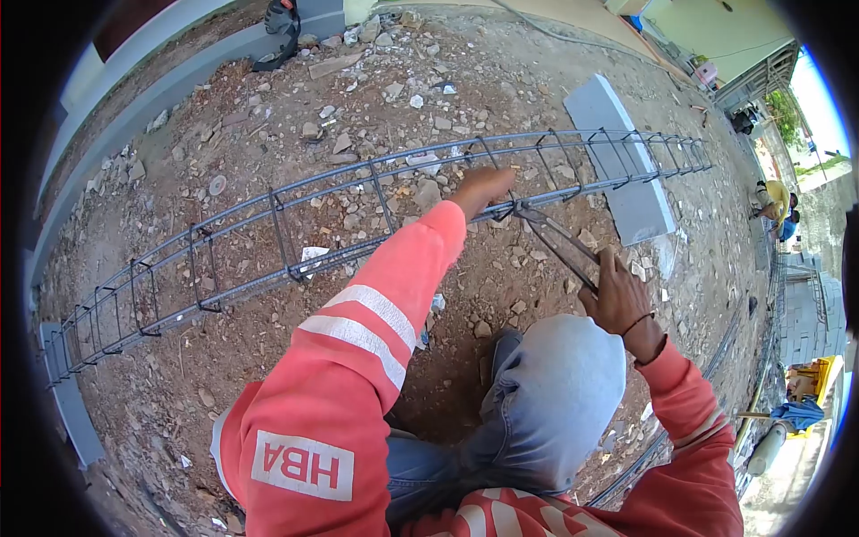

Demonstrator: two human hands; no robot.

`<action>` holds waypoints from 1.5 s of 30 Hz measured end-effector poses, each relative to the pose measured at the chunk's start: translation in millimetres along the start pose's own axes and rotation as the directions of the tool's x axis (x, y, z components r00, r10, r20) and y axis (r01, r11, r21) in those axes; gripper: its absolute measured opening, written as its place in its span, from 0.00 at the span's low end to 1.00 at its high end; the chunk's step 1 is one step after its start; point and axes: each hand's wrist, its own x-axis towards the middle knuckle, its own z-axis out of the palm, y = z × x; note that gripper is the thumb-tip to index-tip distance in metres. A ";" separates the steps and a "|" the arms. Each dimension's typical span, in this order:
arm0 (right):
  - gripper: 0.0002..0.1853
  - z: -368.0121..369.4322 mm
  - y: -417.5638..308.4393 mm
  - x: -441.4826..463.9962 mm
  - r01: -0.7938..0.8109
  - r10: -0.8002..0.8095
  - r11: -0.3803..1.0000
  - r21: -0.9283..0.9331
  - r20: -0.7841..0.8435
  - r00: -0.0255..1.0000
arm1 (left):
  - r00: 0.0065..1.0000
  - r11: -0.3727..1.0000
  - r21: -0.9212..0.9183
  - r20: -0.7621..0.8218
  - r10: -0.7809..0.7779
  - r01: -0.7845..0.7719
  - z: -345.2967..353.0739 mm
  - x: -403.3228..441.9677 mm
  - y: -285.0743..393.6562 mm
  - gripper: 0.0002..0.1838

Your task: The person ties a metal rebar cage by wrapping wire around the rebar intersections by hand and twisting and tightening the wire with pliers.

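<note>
A long cage of steel rebar point(349, 255) with square stirrups runs across the view, raised off the dirt. My left hand point(486, 186) reaches over the near bars, its fingers closed round a stirrup point(489, 154) near the middle of the cage. In my right hand point(619, 295) are the long handles of a pair of end-cutting pincers point(559, 243). The pincers' jaws touch the near bar where that stirrup crosses it, just right of my left hand. Any tie wire between the jaws is too small to make out.
A grey block point(622, 159) supports the cage on the right, and another grey block point(72, 407) on the left. Stones and rubble cover the dirt. A backpack point(281, 27) rests by the wall. Another person point(777, 204) is bent over at far right, near long bars on the ground.
</note>
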 end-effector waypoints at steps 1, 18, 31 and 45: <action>0.24 -2.3 -0.5 -1.0 0.038 -0.046 0.995 -0.091 -0.080 0.996 | 0.997 0.999 -0.015 0.068 -0.031 0.032 -4.3 -2.0 1.3 0.29; 0.28 54.3 4.3 3.6 0.103 -0.171 0.608 0.787 0.003 0.985 | 0.999 0.996 -0.093 0.044 0.018 -0.013 -5.2 2.9 -7.5 0.28; 0.29 49.9 43.7 25.7 -0.197 -0.429 0.253 0.947 0.293 0.855 | 0.993 0.989 -0.106 0.034 0.111 -0.107 -3.9 11.3 -15.3 0.32; 0.40 151.9 41.3 29.5 -0.441 -0.712 -0.459 0.771 -0.022 0.702 | 0.874 0.452 0.767 0.290 0.389 -0.455 32.6 -125.2 40.2 0.23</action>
